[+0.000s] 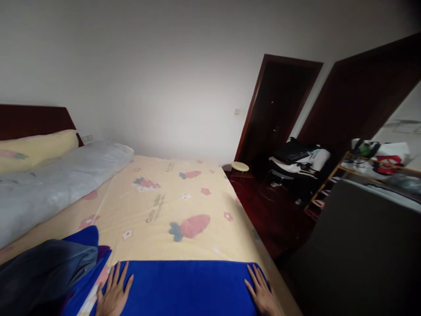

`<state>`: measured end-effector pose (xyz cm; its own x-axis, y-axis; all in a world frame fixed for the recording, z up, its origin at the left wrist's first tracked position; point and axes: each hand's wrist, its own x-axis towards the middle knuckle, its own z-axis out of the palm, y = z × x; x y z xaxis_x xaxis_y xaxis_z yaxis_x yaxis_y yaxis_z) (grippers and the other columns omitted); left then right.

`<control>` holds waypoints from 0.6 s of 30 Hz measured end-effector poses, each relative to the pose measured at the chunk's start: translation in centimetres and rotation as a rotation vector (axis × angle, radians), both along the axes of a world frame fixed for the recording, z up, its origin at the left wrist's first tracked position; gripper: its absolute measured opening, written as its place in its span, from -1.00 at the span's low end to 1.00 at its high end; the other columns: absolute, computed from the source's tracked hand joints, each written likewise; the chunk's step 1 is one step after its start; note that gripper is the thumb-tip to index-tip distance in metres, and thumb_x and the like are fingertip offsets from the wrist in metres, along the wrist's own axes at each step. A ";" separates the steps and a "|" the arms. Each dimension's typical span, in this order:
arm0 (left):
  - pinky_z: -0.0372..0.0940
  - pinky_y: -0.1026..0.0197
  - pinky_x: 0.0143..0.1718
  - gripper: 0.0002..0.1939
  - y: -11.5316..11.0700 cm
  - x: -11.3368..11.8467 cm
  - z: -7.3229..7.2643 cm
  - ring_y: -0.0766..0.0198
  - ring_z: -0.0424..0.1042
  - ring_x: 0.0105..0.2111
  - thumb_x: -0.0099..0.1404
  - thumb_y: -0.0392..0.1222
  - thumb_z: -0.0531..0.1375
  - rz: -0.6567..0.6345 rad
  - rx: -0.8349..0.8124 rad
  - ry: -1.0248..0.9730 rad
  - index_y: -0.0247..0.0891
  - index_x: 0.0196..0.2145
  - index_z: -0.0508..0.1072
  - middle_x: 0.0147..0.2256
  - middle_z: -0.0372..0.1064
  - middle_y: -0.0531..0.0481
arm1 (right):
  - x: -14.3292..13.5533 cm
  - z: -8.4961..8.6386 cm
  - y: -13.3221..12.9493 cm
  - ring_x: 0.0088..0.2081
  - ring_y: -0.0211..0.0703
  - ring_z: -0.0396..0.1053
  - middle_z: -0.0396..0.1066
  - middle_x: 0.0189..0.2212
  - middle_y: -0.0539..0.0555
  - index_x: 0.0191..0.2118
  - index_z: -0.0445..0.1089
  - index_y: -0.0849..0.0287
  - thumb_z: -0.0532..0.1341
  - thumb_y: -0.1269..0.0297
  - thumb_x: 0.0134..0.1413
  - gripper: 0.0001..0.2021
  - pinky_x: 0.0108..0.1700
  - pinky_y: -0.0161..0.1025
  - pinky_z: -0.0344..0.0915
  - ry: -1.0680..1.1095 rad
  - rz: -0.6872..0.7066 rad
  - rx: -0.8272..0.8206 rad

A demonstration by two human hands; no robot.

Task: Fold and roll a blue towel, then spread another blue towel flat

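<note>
The left hand (113, 293) and the right hand (262, 293) are lying flat and open on the blue cloth (184, 287), one at each far corner, gripping nothing; pressing like this is keeping it stretched smooth. The cloth is lying at the near edge of the bed (171, 206), beside the dark clothes (42, 267).
</note>
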<state>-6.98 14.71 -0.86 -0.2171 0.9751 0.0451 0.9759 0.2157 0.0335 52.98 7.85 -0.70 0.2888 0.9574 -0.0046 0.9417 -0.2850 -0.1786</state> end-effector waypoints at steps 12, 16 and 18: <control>-0.40 -0.29 0.32 -0.37 -3.9 10.2 4.4 0.07 -0.30 0.38 0.36 0.00 -0.24 -0.155 0.015 -0.070 -0.15 0.35 -0.13 0.39 -0.25 -0.06 | -17.8 1.3 -3.1 0.35 0.06 -0.05 -0.04 0.35 0.08 0.34 -0.02 -0.02 -0.18 -0.08 0.27 -0.41 0.29 0.21 0.01 0.071 0.115 0.312; -0.13 -0.21 0.31 -0.34 -11.0 12.5 1.6 0.11 -0.20 0.37 0.34 0.20 -0.25 -0.315 -0.095 -0.213 0.02 0.34 -0.18 0.38 -0.25 0.08 | -22.1 -2.0 -7.9 0.27 0.09 0.11 0.13 0.28 -0.04 0.28 0.06 -0.28 -0.11 -0.16 0.20 -0.45 0.21 0.21 0.18 0.205 0.184 0.248; -0.08 -0.25 0.28 -0.32 -13.8 9.1 0.0 0.08 -0.18 0.36 0.31 0.23 -0.25 -0.224 -0.113 -0.210 0.04 0.33 -0.18 0.38 -0.24 0.09 | -19.1 -2.5 -10.5 0.25 0.15 0.14 0.21 0.24 -0.06 0.26 0.10 -0.31 -0.11 -0.17 0.16 -0.44 0.18 0.28 0.21 0.188 0.068 0.262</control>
